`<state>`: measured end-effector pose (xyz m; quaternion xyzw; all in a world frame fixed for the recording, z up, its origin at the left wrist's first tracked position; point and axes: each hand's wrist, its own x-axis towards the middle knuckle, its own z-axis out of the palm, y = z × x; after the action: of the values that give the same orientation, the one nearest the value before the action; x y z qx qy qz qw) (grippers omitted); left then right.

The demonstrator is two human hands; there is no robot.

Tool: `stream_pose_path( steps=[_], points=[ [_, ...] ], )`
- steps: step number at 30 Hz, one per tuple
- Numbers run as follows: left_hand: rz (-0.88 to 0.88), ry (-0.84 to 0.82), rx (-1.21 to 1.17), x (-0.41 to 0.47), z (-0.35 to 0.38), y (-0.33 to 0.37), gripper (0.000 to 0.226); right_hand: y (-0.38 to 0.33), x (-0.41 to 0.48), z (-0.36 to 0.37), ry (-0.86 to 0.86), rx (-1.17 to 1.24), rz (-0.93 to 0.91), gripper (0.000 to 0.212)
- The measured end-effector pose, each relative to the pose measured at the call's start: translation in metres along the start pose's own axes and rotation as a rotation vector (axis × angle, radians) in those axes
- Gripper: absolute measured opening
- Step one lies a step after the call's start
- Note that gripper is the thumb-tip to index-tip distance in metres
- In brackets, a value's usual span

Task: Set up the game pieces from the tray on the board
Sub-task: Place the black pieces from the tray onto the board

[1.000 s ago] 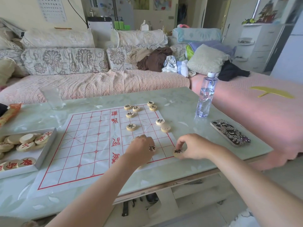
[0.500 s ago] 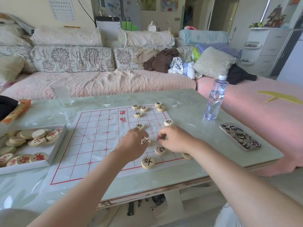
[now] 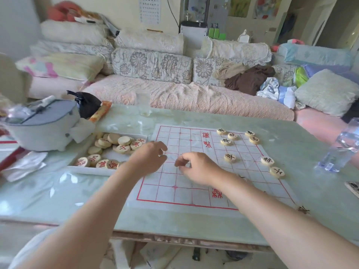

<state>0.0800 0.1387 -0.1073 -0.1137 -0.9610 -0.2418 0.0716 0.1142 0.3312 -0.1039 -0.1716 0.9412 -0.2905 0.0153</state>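
Tray (image 3: 91, 170) holds loose round pieces (image 3: 124, 141). Left hand (image 3: 147, 160), right hand (image 3: 196, 167) over board (image 3: 174, 195): grip loose, empty.

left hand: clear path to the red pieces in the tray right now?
Probably yes. The left hand hovers at the board's left edge, right beside the tray. The red-marked pieces lie exposed along its near side, nothing over them. The right hand is over the board, out of the way.

board (image 3: 175, 193): white, red grid | pieces (image 3: 229, 158): tan, seemingly black-lettered | table (image 3: 303, 140): pale green
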Motion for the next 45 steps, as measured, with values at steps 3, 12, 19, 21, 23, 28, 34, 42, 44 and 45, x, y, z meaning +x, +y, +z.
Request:
stream_pose_path(
  steps=[3, 12, 19, 21, 23, 28, 34, 42, 44, 45],
  points=[
    [-0.047, 0.047, 0.043, 0.001, -0.021, -0.035, 0.025, -0.027, 0.029, 0.025, -0.012, 0.004, -0.028, 0.017],
    [-0.188, 0.178, 0.122, -0.01, -0.069, -0.14, 0.029, -0.086, 0.119, 0.066, 0.012, -0.196, -0.131, 0.031],
    [-0.24, 0.143, 0.094, -0.014, -0.062, -0.159, 0.036, -0.102, 0.18, 0.093, -0.076, -0.336, -0.129, 0.048],
    [-0.21, 0.134, 0.066, -0.012, -0.061, -0.158, 0.039, -0.102, 0.19, 0.1, -0.099, -0.389, -0.133, 0.047],
    [-0.199, 0.152, 0.037, -0.01, -0.063, -0.16, 0.039, -0.101, 0.195, 0.103, -0.084, -0.408, -0.139, 0.045],
    [-0.184, 0.173, -0.031, -0.004, -0.068, -0.159, 0.042, -0.1, 0.2, 0.1, -0.054, -0.455, -0.195, 0.037],
    [-0.167, 0.157, -0.089, -0.004, -0.067, -0.15, 0.045, -0.095, 0.2, 0.094, -0.076, -0.322, -0.129, 0.035],
    [-0.189, 0.121, -0.221, -0.005, -0.064, -0.138, 0.05, -0.104, 0.192, 0.095, -0.191, 0.237, -0.008, 0.036],
    [-0.199, 0.159, -0.208, -0.004, -0.065, -0.137, 0.043, -0.107, 0.19, 0.095, -0.209, 0.306, 0.002, 0.038],
    [-0.204, 0.172, -0.202, -0.004, -0.066, -0.136, 0.042, -0.109, 0.189, 0.095, -0.212, 0.318, 0.003, 0.037]
  ],
)
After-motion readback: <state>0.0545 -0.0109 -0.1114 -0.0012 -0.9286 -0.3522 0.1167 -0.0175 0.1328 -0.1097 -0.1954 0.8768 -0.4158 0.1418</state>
